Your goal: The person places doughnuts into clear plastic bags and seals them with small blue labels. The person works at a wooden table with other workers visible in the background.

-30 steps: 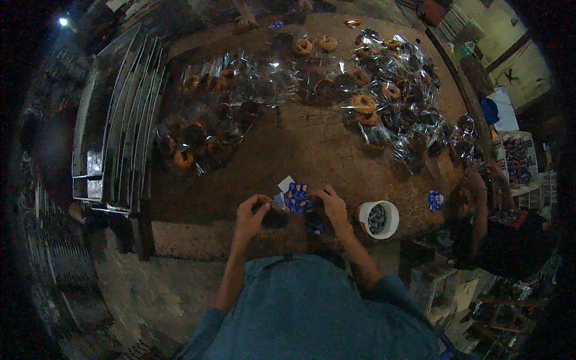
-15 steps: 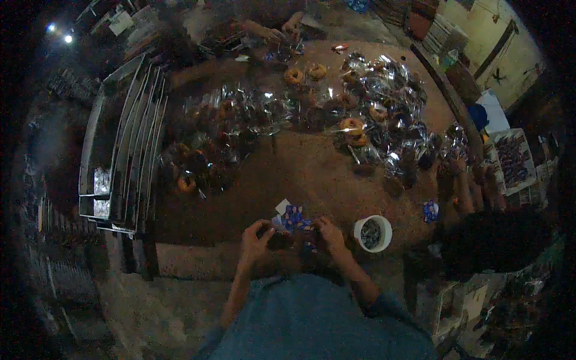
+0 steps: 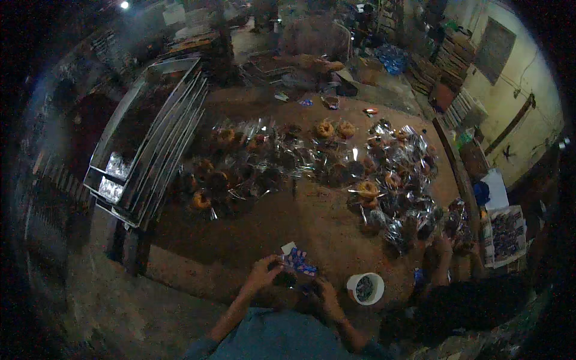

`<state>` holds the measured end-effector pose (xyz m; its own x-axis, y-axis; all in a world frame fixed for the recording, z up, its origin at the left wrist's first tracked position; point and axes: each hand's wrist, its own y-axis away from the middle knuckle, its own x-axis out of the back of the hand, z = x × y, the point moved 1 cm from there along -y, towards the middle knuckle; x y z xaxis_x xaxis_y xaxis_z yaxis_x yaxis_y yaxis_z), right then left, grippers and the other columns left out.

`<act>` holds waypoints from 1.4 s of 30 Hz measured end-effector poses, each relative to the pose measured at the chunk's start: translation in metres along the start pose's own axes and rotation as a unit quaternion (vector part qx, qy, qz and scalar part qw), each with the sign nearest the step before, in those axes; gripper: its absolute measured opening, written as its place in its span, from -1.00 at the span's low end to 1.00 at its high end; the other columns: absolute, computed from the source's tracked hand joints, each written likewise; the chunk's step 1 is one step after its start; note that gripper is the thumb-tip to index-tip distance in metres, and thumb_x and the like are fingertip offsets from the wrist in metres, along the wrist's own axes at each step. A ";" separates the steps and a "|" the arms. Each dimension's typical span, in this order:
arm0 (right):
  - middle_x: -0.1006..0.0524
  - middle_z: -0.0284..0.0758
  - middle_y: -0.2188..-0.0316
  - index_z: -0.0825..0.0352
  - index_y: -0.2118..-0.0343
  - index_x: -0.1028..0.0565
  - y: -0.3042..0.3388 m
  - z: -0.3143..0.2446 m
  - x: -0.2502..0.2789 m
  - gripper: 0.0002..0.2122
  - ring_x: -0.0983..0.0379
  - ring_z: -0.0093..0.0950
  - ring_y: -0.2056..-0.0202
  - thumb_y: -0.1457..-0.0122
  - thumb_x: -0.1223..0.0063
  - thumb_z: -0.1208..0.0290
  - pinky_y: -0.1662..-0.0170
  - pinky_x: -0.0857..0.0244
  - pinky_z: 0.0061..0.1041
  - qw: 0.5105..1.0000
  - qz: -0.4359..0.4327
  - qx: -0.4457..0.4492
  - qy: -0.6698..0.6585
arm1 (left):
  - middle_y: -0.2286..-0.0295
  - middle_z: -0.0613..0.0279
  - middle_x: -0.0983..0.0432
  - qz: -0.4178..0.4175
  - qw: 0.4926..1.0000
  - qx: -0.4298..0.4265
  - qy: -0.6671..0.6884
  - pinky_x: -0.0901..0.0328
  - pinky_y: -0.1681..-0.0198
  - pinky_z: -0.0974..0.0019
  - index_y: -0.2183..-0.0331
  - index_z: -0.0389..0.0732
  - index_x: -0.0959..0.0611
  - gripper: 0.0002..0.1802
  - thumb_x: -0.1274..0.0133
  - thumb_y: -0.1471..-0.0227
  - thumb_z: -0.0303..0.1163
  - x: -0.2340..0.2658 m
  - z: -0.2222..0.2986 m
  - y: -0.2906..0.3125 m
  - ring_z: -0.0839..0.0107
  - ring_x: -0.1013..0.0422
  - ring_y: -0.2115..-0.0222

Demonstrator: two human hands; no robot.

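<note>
At the table's near edge, my left hand point(image 3: 262, 274) curls its fingers and thumb against a dark round item point(image 3: 284, 278), dim and hard to make out. My right hand point(image 3: 327, 298) is on the other side of it, its fingers bent and partly lost in shadow; what they pinch is too dark to name. Just beyond my hands lie several small blue printed labels point(image 3: 300, 262) beside a small white card point(image 3: 288, 248). To the right of my right hand stands a white tub point(image 3: 377, 288) holding small grey pieces.
Ring-shaped buns in clear wrappers point(image 3: 366, 191) cover the middle and far right of the brown table point(image 3: 240, 234). Stacked metal trays point(image 3: 150, 144) stand at the left. A co-worker's hand point(image 3: 443, 252) reaches in at the right, near more wrapped pieces. Another person's arm shows across the table.
My view has tilted up, so the table appears lower. My hands stay near the dark item and labels. The person across has drawn their hands back from the table's far edge.
</note>
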<state>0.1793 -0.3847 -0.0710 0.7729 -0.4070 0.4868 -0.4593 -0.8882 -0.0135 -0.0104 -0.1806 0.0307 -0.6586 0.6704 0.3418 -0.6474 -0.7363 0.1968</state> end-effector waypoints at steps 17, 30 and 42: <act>-0.59 -0.43 0.44 0.36 0.25 -0.64 -0.047 -0.127 0.025 -0.78 -0.41 -0.68 0.43 -0.22 -0.26 0.29 0.37 -0.28 -0.59 0.957 -0.028 -0.222 -0.183 | 0.18 0.13 -0.63 -0.035 0.997 -0.058 0.045 -0.41 0.04 0.22 0.03 -0.21 -0.64 -0.55 -0.26 0.01 -0.41 -0.019 0.021 0.016 0.33 -0.54 0.16; -0.64 -0.26 0.34 0.33 0.16 -0.63 -0.009 -0.109 0.044 -0.74 -0.54 -0.45 0.35 -0.16 -0.29 0.29 0.27 -0.39 -0.47 0.990 -0.015 -0.064 -0.121 | 0.35 0.23 -0.66 -0.057 0.994 0.080 0.040 -0.41 0.17 0.34 0.22 -0.30 -0.70 -0.78 -0.24 -0.06 -0.44 -0.054 0.053 0.041 0.51 -0.51 0.31; -0.57 -0.27 0.40 0.35 0.18 -0.52 -0.030 -0.124 0.103 -0.86 -0.54 -0.37 0.37 -0.24 -0.15 0.45 0.26 -0.42 -0.38 0.982 0.081 -0.018 -0.168 | 0.33 0.16 -0.68 0.054 0.998 -0.011 0.031 -0.44 0.21 0.32 0.19 -0.27 -0.71 -0.76 -0.25 -0.07 -0.39 -0.094 0.098 0.036 0.42 -0.56 0.32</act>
<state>0.2182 -0.3737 0.0873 0.7868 -0.5946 0.1658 -0.5981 -0.8007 -0.0335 0.0658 -0.2790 0.0961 -0.7470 0.5919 0.3029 -0.5787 -0.8030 0.1421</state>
